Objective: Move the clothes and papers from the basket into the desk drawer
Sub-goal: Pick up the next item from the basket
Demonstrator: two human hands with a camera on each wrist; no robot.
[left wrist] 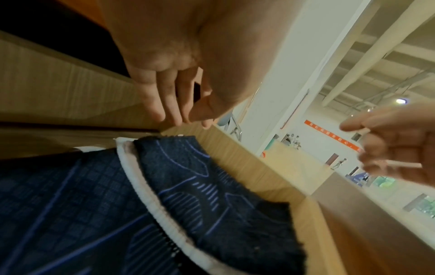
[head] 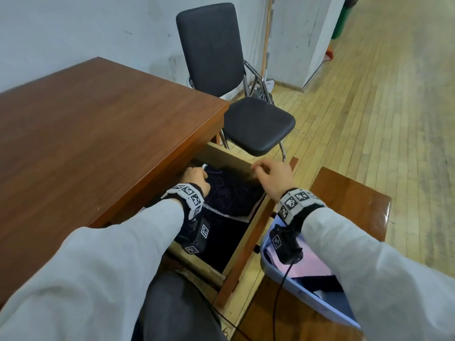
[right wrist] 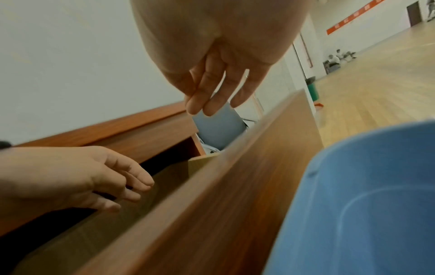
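Reaching into the drawer (head: 248, 232), our left hand (head: 195, 177) hovers relaxed over the dark garment (head: 229, 198) there; our right hand (head: 272, 177) hangs empty. Remaining clothes (head: 312, 267) in the basket (head: 320, 306) risk bunching and jamming the drawer.

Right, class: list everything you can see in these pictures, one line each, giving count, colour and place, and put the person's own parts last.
desk: one, reddish-brown wood, left.
drawer: one, pale wood inside, pulled open under the desk.
dark garment: one, navy with blue lines and white trim, lying in the drawer.
basket: one, blue plastic, lower right on a bench, pink and dark items inside.
bench: one, glossy brown wood, right.
chair: one, black with metal legs, beyond the desk.
left hand: inside the drawer, by the garment's far corner.
right hand: above the drawer's right side, holding nothing.
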